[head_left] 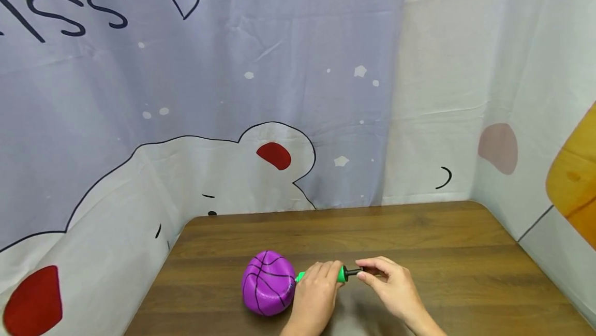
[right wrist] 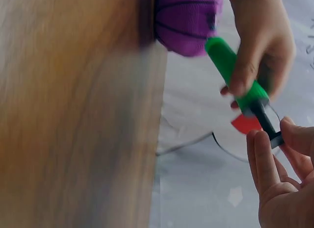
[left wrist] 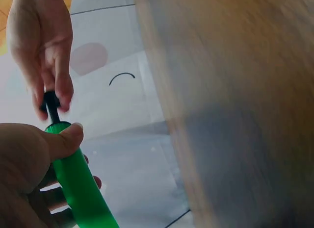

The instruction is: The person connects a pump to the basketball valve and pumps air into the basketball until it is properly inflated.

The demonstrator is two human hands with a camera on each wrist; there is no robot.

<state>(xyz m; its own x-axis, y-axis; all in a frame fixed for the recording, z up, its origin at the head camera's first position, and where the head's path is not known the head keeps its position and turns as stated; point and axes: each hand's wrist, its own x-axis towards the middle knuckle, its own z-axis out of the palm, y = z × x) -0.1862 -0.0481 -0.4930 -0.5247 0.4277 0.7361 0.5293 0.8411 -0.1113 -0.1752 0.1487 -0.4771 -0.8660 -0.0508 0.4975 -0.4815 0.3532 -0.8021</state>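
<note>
A purple ball (head_left: pixel 268 283) with black basketball lines sits on the wooden table, its top looking dented and not fully round. Beside it, my left hand (head_left: pixel 316 294) grips the green barrel of a hand pump (left wrist: pixel 81 184), thumb along one side and fingers around the other. The pump's tip meets the ball's right side in the head view. My right hand (head_left: pixel 391 287) pinches the black handle (right wrist: pixel 276 139) at the end of the pump's rod between thumb and fingers. A short length of black rod (head_left: pixel 354 272) shows between handle and barrel.
The brown wooden table (head_left: pixel 419 232) reaches back to a printed cloth (head_left: pixel 298 67) with cartoon bears, which hangs along the rear and sides. The table's rear edge lies well beyond both hands.
</note>
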